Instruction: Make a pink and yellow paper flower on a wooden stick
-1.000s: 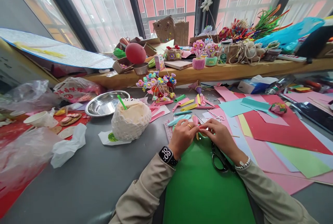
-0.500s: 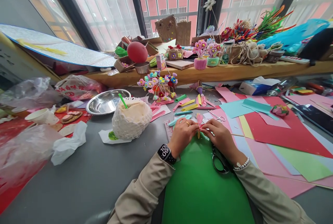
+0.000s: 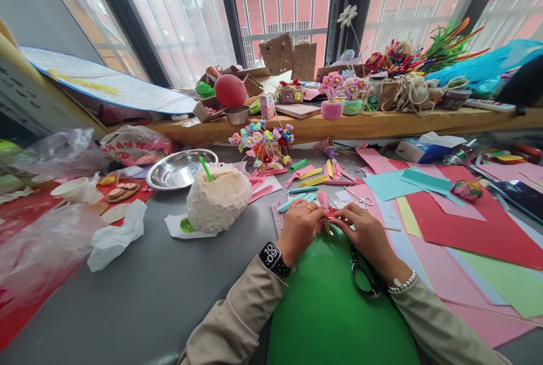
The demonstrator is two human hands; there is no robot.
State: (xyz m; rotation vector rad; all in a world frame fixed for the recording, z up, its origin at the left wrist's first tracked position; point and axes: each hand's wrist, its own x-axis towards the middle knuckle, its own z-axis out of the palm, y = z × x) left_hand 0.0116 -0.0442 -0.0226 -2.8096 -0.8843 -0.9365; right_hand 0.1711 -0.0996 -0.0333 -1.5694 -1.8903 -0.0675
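Between my two hands is a small folded pink paper piece (image 3: 323,200) with a yellow part below, partly hidden by the fingers. My left hand (image 3: 299,228) pinches it from the left, and a ring and a watch show on that side. From the right, the fingertips of my right hand (image 3: 368,235) close on its red-pink edge. Both hands rest above a green sheet (image 3: 339,314). Black-handled scissors (image 3: 362,280) lie by the right wrist, their blades hidden under the hand. Just beyond the hands are small silver scissors (image 3: 362,198) and folded paper strips (image 3: 311,180).
Coloured paper sheets (image 3: 466,218) spread across the right side, with a phone (image 3: 520,198) at the edge. A wrapped coconut (image 3: 218,198) with a green straw and a metal plate (image 3: 180,170) stand left. Handmade flowers (image 3: 263,141) sit below a crowded wooden ledge (image 3: 360,126).
The view has shifted slightly, so the scene sits a little lower and further right. The pink paper piece has tilted a little between my fingers; both hands keep hold of it.
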